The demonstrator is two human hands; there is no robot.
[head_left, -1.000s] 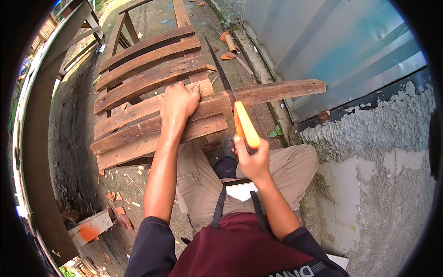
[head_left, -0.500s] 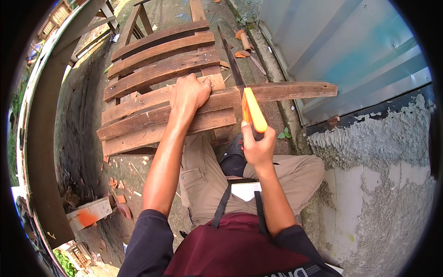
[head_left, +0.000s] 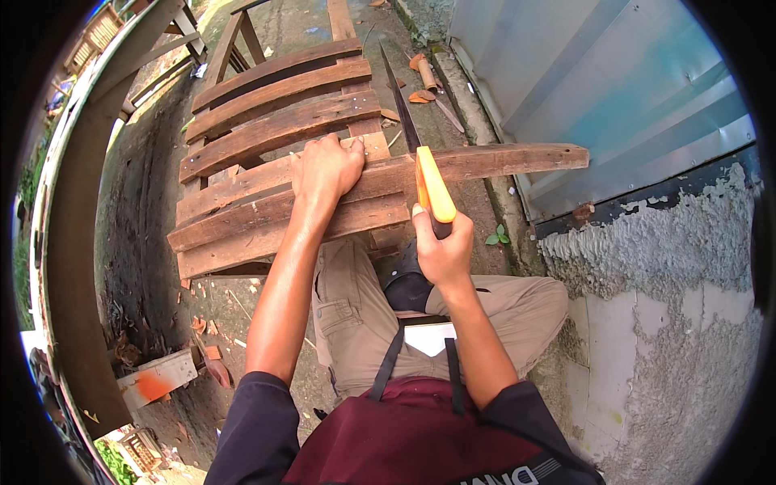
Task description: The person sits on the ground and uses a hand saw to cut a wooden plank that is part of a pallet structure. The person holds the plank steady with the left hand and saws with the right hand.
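Observation:
My right hand (head_left: 444,246) is wrapped round the yellow-orange and black handle of a handsaw (head_left: 436,194). Its long dark blade points away from me and crosses a weathered wooden plank (head_left: 517,159), just right of the slatted bench. That plank lies across the slats, its right end sticking out toward the metal sheet. My left hand (head_left: 327,171) presses down on the plank left of the blade, its fingers curled over the far edge and partly hidden. Under the plank is the slatted wooden bench (head_left: 283,112), made of several brown boards.
A corrugated metal sheet (head_left: 598,89) and a rough cement wall (head_left: 663,323) stand to the right. A knife with a wooden handle (head_left: 427,74) lies on the ground beyond the plank. At left is a long wooden frame (head_left: 81,242); wood scraps (head_left: 212,353) litter the ground.
My right hand and the saw have moved slightly away from me and a little left. My left hand still holds the plank, with only a tiny shift.

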